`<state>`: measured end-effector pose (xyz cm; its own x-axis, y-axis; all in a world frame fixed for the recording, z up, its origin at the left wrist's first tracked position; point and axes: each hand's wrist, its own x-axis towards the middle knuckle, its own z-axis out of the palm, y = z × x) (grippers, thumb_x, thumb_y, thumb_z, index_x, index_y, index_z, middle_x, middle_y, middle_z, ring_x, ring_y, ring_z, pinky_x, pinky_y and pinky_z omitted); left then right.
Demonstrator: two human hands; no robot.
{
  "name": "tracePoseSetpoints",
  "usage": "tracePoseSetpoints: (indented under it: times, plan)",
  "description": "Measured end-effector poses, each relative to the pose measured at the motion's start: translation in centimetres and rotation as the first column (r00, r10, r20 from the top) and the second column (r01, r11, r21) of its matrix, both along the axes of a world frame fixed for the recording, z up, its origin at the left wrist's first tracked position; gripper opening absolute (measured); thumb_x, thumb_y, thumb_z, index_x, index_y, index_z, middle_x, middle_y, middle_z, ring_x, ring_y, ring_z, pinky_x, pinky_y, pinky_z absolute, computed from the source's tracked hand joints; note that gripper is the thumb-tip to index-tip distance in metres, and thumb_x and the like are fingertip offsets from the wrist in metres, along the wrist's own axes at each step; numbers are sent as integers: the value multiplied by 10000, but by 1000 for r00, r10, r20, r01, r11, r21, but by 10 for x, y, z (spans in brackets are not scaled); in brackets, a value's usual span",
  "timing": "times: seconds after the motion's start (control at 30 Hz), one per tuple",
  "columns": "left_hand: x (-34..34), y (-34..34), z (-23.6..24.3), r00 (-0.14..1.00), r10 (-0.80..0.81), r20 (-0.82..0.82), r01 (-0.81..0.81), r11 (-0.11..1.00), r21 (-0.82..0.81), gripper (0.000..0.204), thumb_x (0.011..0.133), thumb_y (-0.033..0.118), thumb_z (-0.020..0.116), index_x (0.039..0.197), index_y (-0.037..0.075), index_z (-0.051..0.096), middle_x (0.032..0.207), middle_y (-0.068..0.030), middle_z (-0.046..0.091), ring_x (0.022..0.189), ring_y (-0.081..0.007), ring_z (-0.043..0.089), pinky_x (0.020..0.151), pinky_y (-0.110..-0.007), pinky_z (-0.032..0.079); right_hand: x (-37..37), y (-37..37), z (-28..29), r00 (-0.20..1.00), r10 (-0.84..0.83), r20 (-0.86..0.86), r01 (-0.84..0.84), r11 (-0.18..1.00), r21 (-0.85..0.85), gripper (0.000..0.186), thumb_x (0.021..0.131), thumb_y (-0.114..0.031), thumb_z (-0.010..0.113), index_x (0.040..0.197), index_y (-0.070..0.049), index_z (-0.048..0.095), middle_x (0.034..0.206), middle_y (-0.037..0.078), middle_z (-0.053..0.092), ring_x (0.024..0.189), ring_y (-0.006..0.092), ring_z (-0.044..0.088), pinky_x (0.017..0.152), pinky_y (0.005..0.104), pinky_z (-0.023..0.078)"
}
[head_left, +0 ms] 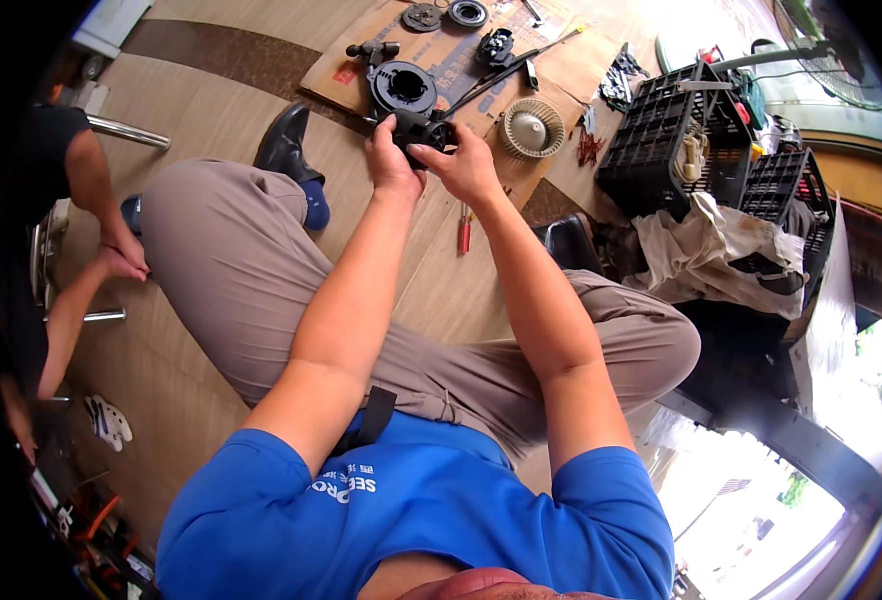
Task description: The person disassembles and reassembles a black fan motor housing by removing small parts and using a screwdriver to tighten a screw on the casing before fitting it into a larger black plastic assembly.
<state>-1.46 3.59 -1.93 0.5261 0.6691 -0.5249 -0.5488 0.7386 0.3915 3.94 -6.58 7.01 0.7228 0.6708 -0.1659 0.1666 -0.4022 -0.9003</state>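
held at top center of the frame, in both hands: black cylindrical part (421, 124), one item, above the floor beside the cardboard.
left hand (397, 168): fingers clamped on its left side; undersides hidden, fingertip placement there impossible to tell.
right hand (467, 165): fingers and thumb clamped on its right end.
just above, on flattened cardboard sheet (339, 88): round black plastic housing (404, 88) with a central opening.
right of the hands: cream blower wheel (532, 129), lying flat; black rod (509, 70), slanting toward upper right.
top edge: dark disc (422, 17); black ring (468, 13); small black component (497, 46).
below the right hand, on wood-look floor (451, 285): red-handled screwdriver (464, 236).
upper right: red wire bundle (589, 150); black slatted crates (646, 135); pale crumpled cloth (706, 248) at their near side.
left edge: another person's clasped hands (126, 258); lower down, white slippers (111, 424).
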Motion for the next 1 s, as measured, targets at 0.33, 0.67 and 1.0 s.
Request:
tracePoseSetpoints:
  times: [0.33, 0.67, 1.0]
  plan:
    - [-3, 4, -5, 999, 51, -3, -51, 998, 29, 366, 907, 214, 652, 1174, -19, 561, 1092, -135, 655, 899, -260, 689, 762, -375, 587, -17, -1, 13, 997, -72, 14, 72, 997, -22, 499, 735, -262, 866, 1094, 42, 701, 926, 142, 746, 828, 186, 704, 772, 323, 555]
    - [3, -1, -12, 996, -52, -76, 59, 994, 88, 355, 1009, 313, 465, 1109, 4, 610, 1051, -134, 698, 924, -288, 705, 851, -429, 585, -16, -11, 16, 997, -72, 6, 73, 994, -82, 533, 706, -283, 858, 1096, 43, 698, 955, 163, 747, 871, 207, 722, 799, 331, 563]
    - [5, -16, 23, 954, 155, -256, -125, 984, 130, 273, 963, 248, 577, 1026, -16, 609, 996, -134, 679, 846, -265, 697, 769, -389, 588, -18, -13, 1, 993, -119, 14, 119, 992, -28, 538, 697, -306, 865, 1063, 54, 703, 918, 175, 747, 831, 236, 728, 776, 345, 564]
